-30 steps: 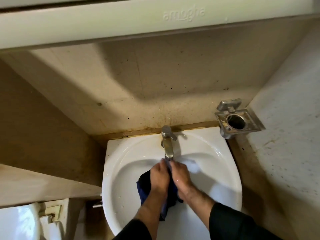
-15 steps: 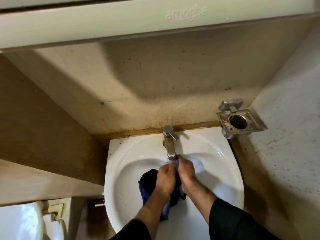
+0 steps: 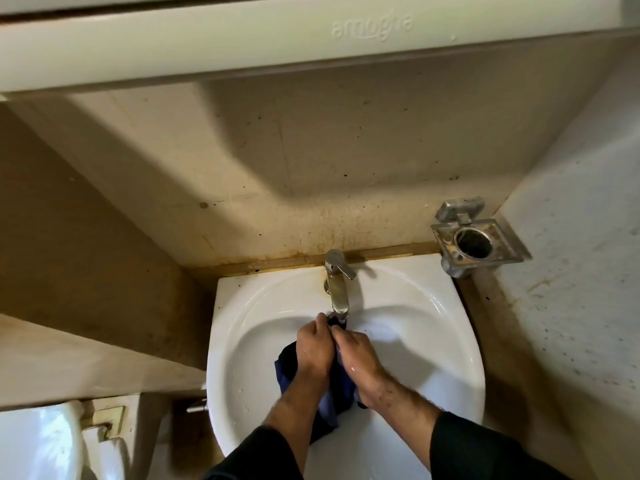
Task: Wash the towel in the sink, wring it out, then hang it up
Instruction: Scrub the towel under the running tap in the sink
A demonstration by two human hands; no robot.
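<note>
The dark blue towel (image 3: 332, 393) is bunched up over the white sink (image 3: 429, 344), right under the tap (image 3: 337, 292). That is probably so water can fall on the cloth and drip into the bowl. Whether water is running is too hard to tell. The left hand (image 3: 313, 351) and the right hand (image 3: 356, 355) sit side by side, just below the tap. Both are curled shut around the towel, squeezing it between them.

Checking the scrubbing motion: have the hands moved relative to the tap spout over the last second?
Yes. Both hands, left hand and right hand, have moved up the sink, holding the towel closer under the tap spout.
</note>
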